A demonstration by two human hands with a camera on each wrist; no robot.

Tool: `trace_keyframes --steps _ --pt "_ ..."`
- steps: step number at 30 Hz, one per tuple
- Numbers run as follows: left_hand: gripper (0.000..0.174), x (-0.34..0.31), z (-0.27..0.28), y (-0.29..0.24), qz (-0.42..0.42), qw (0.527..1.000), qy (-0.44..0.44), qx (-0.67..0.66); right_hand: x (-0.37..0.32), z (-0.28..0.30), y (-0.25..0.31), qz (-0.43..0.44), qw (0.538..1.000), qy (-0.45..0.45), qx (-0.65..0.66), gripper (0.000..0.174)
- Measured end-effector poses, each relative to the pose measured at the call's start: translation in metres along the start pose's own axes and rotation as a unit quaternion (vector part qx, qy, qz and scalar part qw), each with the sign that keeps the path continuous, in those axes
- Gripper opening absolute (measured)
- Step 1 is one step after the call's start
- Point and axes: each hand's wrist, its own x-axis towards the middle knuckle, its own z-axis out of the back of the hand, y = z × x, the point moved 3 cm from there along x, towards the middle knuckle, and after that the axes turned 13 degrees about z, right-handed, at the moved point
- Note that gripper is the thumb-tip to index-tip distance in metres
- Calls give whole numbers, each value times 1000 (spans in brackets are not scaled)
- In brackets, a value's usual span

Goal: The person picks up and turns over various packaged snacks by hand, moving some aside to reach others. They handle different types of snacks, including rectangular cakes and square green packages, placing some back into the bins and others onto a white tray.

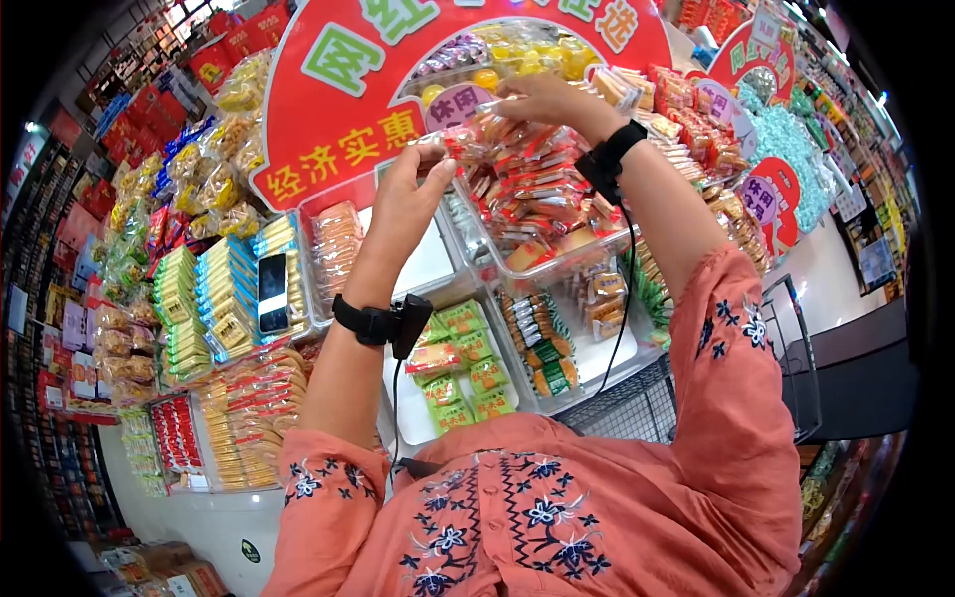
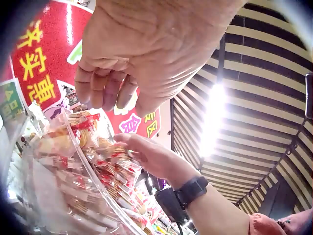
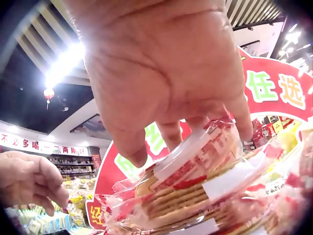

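In the head view my right hand reaches over a clear bin heaped with wrapped biscuits in red-and-clear film. The right wrist view shows its thumb and fingers gripping a wrapped biscuit packet on top of the pile, with ridged biscuits stacked below. My left hand hovers at the bin's left side, its fingers loosely bent. From the left wrist, that hand appears above the clear bin wall with nothing in its fingers.
A red sign arches behind the bins. Green packets lie in a front tray, and a phone rests on blue packets at left. A wire cart stands close in front. Cables hang from both wrist cameras.
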Motion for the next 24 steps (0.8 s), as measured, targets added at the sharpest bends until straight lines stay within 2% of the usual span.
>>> trace_keyframes --steps 2,8,11,14,17,20,23,24 --pt "36 1 2 4 5 1000 3 3 -2 5 6 -15 997 74 26 41" --pt "41 13 4 6 5 1000 -21 18 -18 22 11 12 997 50 51 32" --pt "40 24 -1 5 -26 993 -61 95 -23 29 11 22 997 16 68 25" --pt "42 32 -11 -3 -89 973 -107 186 -28 33 17 46 997 4 58 20" --pt "47 42 -22 -15 -204 933 -131 265 -29 32 16 68 997 -8 46 20" --pt "48 57 -33 -21 -224 921 -131 291 -31 30 17 58 996 -16 67 19" --pt "43 65 -41 -23 -146 929 -69 332 -36 31 22 86 995 -42 36 17" --pt "43 67 -42 -23 -146 931 -51 331 -39 31 23 91 994 -51 38 16"
